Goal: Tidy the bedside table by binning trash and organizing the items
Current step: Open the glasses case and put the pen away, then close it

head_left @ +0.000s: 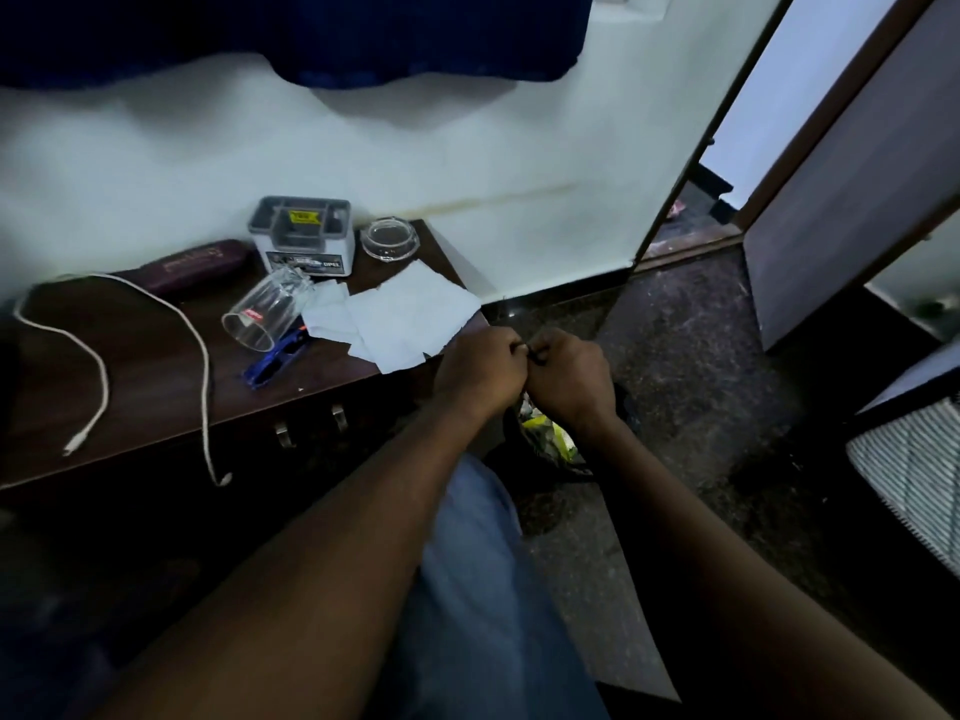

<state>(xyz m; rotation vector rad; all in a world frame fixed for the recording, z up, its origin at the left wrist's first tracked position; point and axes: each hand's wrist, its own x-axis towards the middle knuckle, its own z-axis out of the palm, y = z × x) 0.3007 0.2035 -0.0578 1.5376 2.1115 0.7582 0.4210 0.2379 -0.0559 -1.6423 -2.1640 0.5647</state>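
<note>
My left hand [480, 368] and my right hand [566, 374] are closed together, pinching a small dark object [527, 350] between them, too small to identify. They hover over a dark bin [550, 439] on the floor that holds yellow and white trash. On the dark wooden bedside table [156, 366] lie white papers [400, 319], a tipped-over clear glass [267, 311], a blue pen [275, 358], a white cable [104, 356], a maroon case [195, 265], a grey organiser box [304, 236] and a glass ashtray [389, 239].
A white wall backs the table, with a dark blue curtain [291, 33] hanging above. An open doorway [727, 174] and a door [857, 200] stand at the right. A striped basket [914, 465] sits at the far right on the speckled floor.
</note>
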